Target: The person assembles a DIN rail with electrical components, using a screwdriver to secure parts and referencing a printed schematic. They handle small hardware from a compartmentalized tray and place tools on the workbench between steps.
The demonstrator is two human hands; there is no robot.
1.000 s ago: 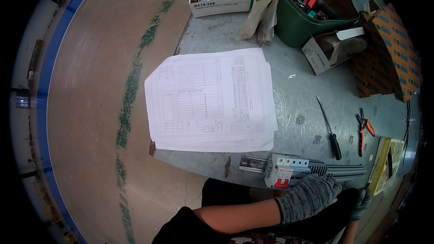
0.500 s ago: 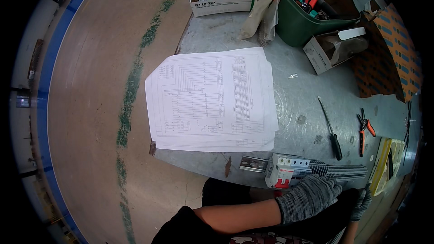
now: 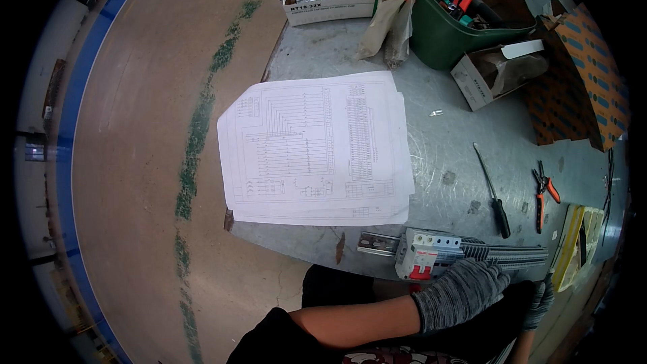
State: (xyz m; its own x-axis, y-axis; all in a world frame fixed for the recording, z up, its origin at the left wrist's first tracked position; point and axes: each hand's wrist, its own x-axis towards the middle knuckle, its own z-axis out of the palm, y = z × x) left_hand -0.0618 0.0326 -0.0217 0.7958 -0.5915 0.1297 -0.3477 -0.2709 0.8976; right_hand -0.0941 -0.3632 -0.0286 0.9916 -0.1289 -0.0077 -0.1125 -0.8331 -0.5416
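A metal mounting rail (image 3: 376,243) lies along the table's near edge. It carries a white circuit breaker (image 3: 423,256) with a red lever and a row of grey terminal blocks (image 3: 515,255). My left hand (image 3: 461,296), in a grey knitted glove, is at the near side of the terminal blocks with its fingers curled closed; whatever they grip is hidden beneath. To the right, my right hand (image 3: 539,305), gloved alike, is by the table edge near the row's end. Its fingers are partly hidden.
Printed wiring diagrams (image 3: 317,148) cover the table's left part. A screwdriver (image 3: 495,195) and orange-handled pliers (image 3: 542,195) lie right of them, near a yellow-edged case (image 3: 576,249). Farther back stand a box of metal parts (image 3: 330,10), a green tool bin (image 3: 438,44) and a small carton (image 3: 475,84).
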